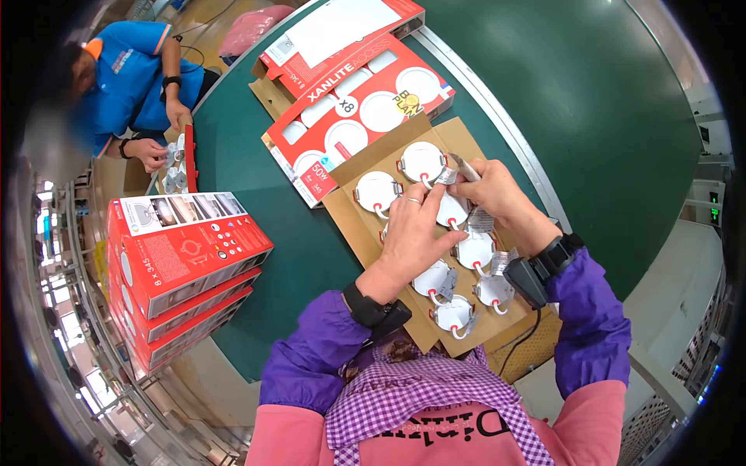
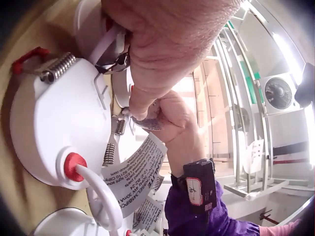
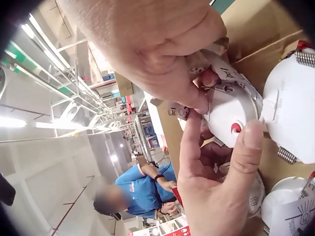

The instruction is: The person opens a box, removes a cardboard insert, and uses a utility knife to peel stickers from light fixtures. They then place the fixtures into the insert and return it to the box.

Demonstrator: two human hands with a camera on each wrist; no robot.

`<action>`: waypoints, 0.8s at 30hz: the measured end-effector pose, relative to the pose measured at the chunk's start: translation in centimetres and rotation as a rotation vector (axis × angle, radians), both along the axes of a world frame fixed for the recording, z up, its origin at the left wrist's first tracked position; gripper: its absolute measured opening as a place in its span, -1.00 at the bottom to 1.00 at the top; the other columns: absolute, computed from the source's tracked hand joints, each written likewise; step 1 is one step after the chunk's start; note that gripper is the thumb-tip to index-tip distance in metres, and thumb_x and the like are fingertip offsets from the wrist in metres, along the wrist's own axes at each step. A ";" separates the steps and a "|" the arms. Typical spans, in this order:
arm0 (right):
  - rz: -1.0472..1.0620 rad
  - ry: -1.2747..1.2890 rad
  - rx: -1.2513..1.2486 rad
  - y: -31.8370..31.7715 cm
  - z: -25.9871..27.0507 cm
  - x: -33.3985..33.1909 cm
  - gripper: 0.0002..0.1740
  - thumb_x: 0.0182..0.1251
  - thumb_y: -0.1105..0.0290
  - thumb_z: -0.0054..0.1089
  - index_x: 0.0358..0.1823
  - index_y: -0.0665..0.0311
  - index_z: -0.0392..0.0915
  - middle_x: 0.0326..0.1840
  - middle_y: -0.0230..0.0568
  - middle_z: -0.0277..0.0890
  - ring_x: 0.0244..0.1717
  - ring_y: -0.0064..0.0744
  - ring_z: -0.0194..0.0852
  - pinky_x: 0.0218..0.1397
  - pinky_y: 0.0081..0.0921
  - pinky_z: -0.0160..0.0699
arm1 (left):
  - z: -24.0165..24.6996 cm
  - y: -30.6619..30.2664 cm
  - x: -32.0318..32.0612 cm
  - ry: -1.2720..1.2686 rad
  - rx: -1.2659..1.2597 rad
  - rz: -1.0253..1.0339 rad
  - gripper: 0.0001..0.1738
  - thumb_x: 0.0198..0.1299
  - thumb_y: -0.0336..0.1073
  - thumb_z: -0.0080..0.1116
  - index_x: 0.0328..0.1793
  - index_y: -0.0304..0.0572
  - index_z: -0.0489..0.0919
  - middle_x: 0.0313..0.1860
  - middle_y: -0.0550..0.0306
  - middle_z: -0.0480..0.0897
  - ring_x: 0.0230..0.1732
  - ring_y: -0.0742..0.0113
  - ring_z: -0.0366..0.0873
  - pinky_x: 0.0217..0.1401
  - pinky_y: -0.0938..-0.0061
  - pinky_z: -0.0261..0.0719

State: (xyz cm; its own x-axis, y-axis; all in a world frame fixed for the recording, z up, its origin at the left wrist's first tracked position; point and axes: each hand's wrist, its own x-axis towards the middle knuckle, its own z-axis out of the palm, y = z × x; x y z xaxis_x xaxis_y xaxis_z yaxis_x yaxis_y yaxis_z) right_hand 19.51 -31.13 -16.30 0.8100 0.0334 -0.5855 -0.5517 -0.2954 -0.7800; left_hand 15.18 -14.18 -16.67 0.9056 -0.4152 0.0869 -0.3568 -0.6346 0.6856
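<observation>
Several round white lamps (image 1: 375, 192) with spring clips, cables and printed tags lie in an open cardboard box (image 1: 359, 242). My right hand (image 1: 501, 196) pinches a printed tag (image 3: 178, 110) over the lamps at the box's far right part. My left hand (image 1: 416, 237) reaches across the middle lamps, its thumb held apart; in the right wrist view its index fingertip touches the tag beside my right fingertips, and its thumb is by a lamp's red cable inlet (image 3: 236, 128). The left hand's lower fingers are partly hidden. Another lamp (image 2: 61, 120) fills the near side of the left wrist view.
Red printed boxes (image 1: 186, 256) are stacked at the left. Beyond the open box, more red boxes (image 1: 361, 109) lie on the green table (image 1: 559, 78). A person in a blue shirt (image 1: 134, 74) handles a box at the far left. A black cable hangs from my right wrist device.
</observation>
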 end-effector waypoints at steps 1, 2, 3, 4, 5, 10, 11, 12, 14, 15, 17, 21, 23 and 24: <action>0.002 -0.002 0.002 0.0 -0.2 0.1 -0.83 0.03 0.44 0.33 -0.35 0.38 0.62 -0.47 -0.33 0.51 -0.49 -0.61 0.35 -0.42 -0.50 0.36 | 0.1 0.0 0.0 0.006 0.008 -0.003 -0.17 -0.22 -0.15 0.49 0.21 -0.33 0.39 -0.05 -0.05 0.39 -0.05 0.01 0.41 -0.01 0.21 0.33; -0.010 0.025 0.031 -0.1 -0.3 0.1 -0.84 0.02 0.45 0.33 -0.37 0.37 0.62 -0.51 -0.34 0.49 -0.52 -0.62 0.34 -0.45 -0.50 0.33 | 0.2 0.0 0.0 0.012 0.015 -0.007 -0.17 -0.23 -0.15 0.49 0.21 -0.33 0.39 -0.05 -0.05 0.39 -0.06 0.01 0.41 -0.02 0.21 0.33; -0.023 0.052 0.059 -0.2 -0.4 0.1 -0.85 0.01 0.45 0.33 -0.38 0.36 0.62 -0.55 -0.36 0.48 -0.54 -0.62 0.32 -0.48 -0.50 0.31 | 0.1 0.0 -0.1 0.013 0.014 -0.007 -0.17 -0.23 -0.15 0.49 0.21 -0.33 0.39 -0.05 -0.05 0.39 -0.06 0.01 0.41 -0.02 0.21 0.33; -0.024 0.053 0.058 -0.3 -0.2 0.1 -0.85 0.01 0.45 0.33 -0.38 0.36 0.62 -0.55 -0.36 0.48 -0.54 -0.62 0.32 -0.48 -0.50 0.31 | -0.1 0.0 -0.1 0.001 0.012 -0.005 -0.17 -0.22 -0.15 0.48 0.21 -0.33 0.39 -0.05 -0.05 0.39 -0.06 0.01 0.41 -0.01 0.21 0.33; -0.011 0.046 0.062 -0.3 0.1 0.1 -0.86 0.02 0.45 0.32 -0.39 0.36 0.62 -0.57 -0.37 0.47 -0.56 -0.63 0.31 -0.49 -0.51 0.29 | -0.3 0.0 -0.1 -0.012 0.011 -0.003 -0.17 -0.22 -0.15 0.48 0.21 -0.32 0.39 -0.06 -0.05 0.39 -0.06 0.01 0.41 -0.01 0.21 0.33; 0.010 -0.005 0.045 -0.2 0.4 0.0 -0.86 0.05 0.43 0.29 -0.43 0.38 0.61 -0.59 -0.40 0.47 -0.55 -0.66 0.30 -0.50 -0.53 0.28 | 0.1 0.0 0.0 0.001 0.015 -0.012 -0.18 -0.21 -0.15 0.47 0.21 -0.32 0.39 -0.05 -0.07 0.40 -0.07 -0.01 0.42 -0.02 0.19 0.34; 0.054 -0.035 0.009 -0.1 1.0 0.0 -0.85 0.09 0.41 0.28 -0.42 0.38 0.61 -0.59 -0.41 0.46 -0.55 -0.67 0.29 -0.50 -0.54 0.27 | 0.1 0.0 0.0 0.009 0.002 -0.018 -0.19 -0.20 -0.15 0.47 0.21 -0.32 0.39 -0.05 -0.08 0.40 -0.07 -0.02 0.42 -0.03 0.18 0.34; 0.095 -0.066 -0.030 -0.3 1.6 -0.2 -0.83 0.13 0.39 0.27 -0.41 0.38 0.60 -0.60 -0.42 0.45 -0.54 -0.67 0.28 -0.50 -0.54 0.27 | -0.1 0.1 0.1 0.019 -0.001 -0.018 -0.19 -0.19 -0.15 0.46 0.22 -0.30 0.39 -0.04 -0.10 0.41 -0.05 -0.05 0.43 -0.01 0.17 0.35; -0.001 -0.168 -0.010 -0.9 2.3 -1.1 -0.81 0.16 0.36 0.27 -0.42 0.36 0.59 -0.62 -0.46 0.41 -0.57 -0.70 0.26 -0.53 -0.59 0.22 | 0.1 0.2 0.0 0.031 -0.023 -0.033 -0.19 -0.19 -0.15 0.46 0.23 -0.29 0.39 -0.03 -0.11 0.41 -0.03 -0.05 0.42 0.01 0.17 0.36; -0.079 -0.273 0.020 -1.2 2.7 -1.5 -0.80 0.19 0.32 0.27 -0.42 0.34 0.58 -0.63 -0.51 0.36 -0.61 -0.73 0.23 -0.56 -0.63 0.16 | 0.1 0.3 0.0 0.043 -0.035 -0.030 -0.19 -0.18 -0.15 0.46 0.23 -0.27 0.39 -0.02 -0.12 0.41 -0.02 -0.06 0.42 0.03 0.17 0.36; -0.130 -0.337 0.055 -3.0 4.0 -3.0 -0.78 0.25 0.30 0.21 -0.42 0.33 0.58 -0.67 -0.51 0.34 -0.63 -0.74 0.22 -0.58 -0.68 0.15 | 0.4 0.6 -0.3 0.054 -0.057 -0.039 -0.21 -0.17 -0.14 0.45 0.23 -0.25 0.41 0.00 -0.11 0.42 0.03 -0.05 0.41 0.09 0.14 0.33; -0.060 -0.124 -0.004 -6.5 3.8 -6.5 -0.81 0.26 0.33 0.18 -0.41 0.32 0.57 -0.68 -0.44 0.38 -0.71 -0.68 0.25 -0.60 -0.64 0.23 | 2.4 0.8 -2.1 -0.214 0.086 -0.014 -0.33 -0.12 -0.14 0.41 0.15 -0.19 0.49 -0.04 0.01 0.45 0.03 0.08 0.38 0.13 0.15 0.21; -0.010 0.028 0.024 -6.8 3.4 -7.9 -0.82 0.27 0.35 0.15 -0.40 0.33 0.56 -0.68 -0.42 0.40 -0.72 -0.66 0.30 -0.62 -0.63 0.27 | 3.0 0.7 -3.7 -0.186 0.146 -0.058 -0.40 -0.21 -0.12 0.47 0.02 -0.14 0.55 -0.11 0.07 0.52 0.02 0.10 0.40 0.12 0.18 0.21; 0.004 0.023 0.009 -6.6 3.3 -8.2 -0.81 0.28 0.37 0.12 -0.32 0.38 0.57 -0.65 -0.38 0.43 -0.71 -0.62 0.36 -0.62 -0.60 0.35 | 3.2 0.3 -4.4 -0.192 0.161 -0.072 -0.43 -0.24 -0.09 0.47 -0.06 -0.12 0.57 -0.17 0.14 0.54 0.02 0.15 0.39 0.11 0.19 0.17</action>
State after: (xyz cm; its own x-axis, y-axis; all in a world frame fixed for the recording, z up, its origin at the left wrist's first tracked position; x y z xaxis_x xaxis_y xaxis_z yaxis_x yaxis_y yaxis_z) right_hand 11.31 -37.74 -12.96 0.7964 0.0420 -0.6033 -0.5680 -0.2905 -0.7701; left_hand 10.76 -13.92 -13.48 0.8463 -0.5007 0.1816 -0.5190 -0.6983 0.4930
